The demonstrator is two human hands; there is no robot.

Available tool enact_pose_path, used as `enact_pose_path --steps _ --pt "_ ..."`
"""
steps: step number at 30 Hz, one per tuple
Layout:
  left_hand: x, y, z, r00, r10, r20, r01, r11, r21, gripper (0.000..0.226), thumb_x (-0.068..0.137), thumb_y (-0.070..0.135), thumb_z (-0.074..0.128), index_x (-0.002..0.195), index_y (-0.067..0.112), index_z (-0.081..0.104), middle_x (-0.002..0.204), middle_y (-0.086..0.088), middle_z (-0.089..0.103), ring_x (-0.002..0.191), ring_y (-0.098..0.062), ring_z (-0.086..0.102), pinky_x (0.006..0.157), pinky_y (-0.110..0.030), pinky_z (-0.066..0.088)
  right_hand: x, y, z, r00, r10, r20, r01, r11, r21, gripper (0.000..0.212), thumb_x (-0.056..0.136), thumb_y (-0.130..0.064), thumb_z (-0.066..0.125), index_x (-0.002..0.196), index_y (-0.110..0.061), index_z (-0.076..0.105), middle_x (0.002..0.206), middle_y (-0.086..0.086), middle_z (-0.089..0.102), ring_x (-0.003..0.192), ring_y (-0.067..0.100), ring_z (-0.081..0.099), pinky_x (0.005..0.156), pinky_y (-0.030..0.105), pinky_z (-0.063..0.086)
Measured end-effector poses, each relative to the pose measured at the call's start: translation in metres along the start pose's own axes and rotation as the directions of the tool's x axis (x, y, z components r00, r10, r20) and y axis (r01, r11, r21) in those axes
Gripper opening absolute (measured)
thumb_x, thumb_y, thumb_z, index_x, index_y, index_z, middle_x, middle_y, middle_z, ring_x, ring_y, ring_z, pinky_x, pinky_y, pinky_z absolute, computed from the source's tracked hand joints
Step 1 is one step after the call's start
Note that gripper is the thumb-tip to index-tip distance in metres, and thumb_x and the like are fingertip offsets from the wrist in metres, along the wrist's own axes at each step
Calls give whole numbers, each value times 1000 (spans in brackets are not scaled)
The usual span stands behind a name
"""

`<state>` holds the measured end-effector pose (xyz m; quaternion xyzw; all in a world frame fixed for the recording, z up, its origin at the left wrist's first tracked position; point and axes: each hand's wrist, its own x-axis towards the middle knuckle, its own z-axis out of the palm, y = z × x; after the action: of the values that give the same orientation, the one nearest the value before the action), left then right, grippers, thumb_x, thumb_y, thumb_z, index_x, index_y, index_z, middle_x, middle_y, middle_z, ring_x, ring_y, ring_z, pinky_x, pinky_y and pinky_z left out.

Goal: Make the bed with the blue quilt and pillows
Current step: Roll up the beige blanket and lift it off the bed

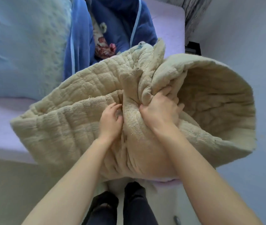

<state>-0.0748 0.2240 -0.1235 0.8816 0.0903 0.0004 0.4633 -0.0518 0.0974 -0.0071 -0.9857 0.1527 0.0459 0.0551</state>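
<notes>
A thick beige quilted blanket point(74, 124) is bunched up over the near edge of the bed, folded on the left and curled into an open loop on the right. My right hand point(159, 111) clenches a gathered fold at its middle. My left hand point(111, 120) grips the fabric just to the left of that fold. Behind it the blue quilt point(121, 26) lies crumpled with a floral patch showing. A pale blue pillow point(25, 46) rests at the left on the lilac sheet point(1, 120).
The bed's right end point(169, 21) meets a grey wall point(242, 38). A pale floor point(15, 189) runs along the near side, where my dark-trousered legs point(133, 207) stand against the mattress edge.
</notes>
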Motion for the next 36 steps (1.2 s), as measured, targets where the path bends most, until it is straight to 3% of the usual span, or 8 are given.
enact_pose_path --steps 3,6,8,10,20,25,29,36 --pt "-37 -57 -57 887 -190 -422 183 981 -57 40 79 1 56 119 6 62 126 -18 51 122 -27 44 105 -19 25 -16 -45 10 999 -2 -37 0 997 -72 106 76 -50 68 143 12 13 135 25 43 121 37 43 98 48 30" --pt "-51 -131 -103 494 -602 -627 507 786 -354 47 84 19 48 128 2 49 132 -24 47 128 -37 38 108 -36 27 -22 -65 23 996 7 -93 -16 995 -102 105 77 -48 68 142 15 14 135 29 42 120 39 43 99 48 30" --pt "-54 -185 -124 105 -888 -447 605 414 -680 49 94 28 39 137 4 43 143 -21 42 134 -35 37 109 -34 27 -24 -68 33 990 21 -138 -38 992 -123 105 78 -48 68 142 16 14 133 29 44 117 39 45 98 48 31" --pt "-59 -227 -126 -19 -996 -84 552 60 -832 50 100 35 31 143 11 42 149 -8 43 134 -26 42 112 -34 32 -22 -68 41 984 46 -169 -72 986 -149 106 78 -49 68 142 16 14 135 30 42 118 40 44 98 50 30" --pt "-86 -262 -114 577 -780 241 592 197 -781 44 76 73 45 82 36 68 76 14 60 75 -15 53 67 -27 47 4 -40 84 950 136 -281 -195 961 -194 118 73 -56 70 143 16 8 141 31 36 127 44 38 106 56 23" --pt "-140 -203 -142 795 -478 373 595 496 -632 67 68 79 55 119 34 58 75 21 65 70 1 61 70 -33 57 3 -25 76 951 227 -211 -256 959 -123 122 70 -57 73 145 14 8 143 29 36 126 42 39 107 54 23" --pt "-129 -169 -133 844 -498 202 534 738 -412 67 55 33 93 114 24 62 101 14 74 95 -2 69 79 -29 56 -9 -14 64 957 259 -131 -265 964 -28 124 67 -58 74 145 12 8 141 28 39 126 42 40 106 53 25" --pt "-156 -127 -120 705 -709 -33 601 621 -503 63 54 46 89 109 24 67 106 6 72 106 -17 65 98 -37 50 -49 23 28 963 269 22 -266 932 246 113 65 -45 75 143 11 15 128 22 57 121 38 53 102 47 39"
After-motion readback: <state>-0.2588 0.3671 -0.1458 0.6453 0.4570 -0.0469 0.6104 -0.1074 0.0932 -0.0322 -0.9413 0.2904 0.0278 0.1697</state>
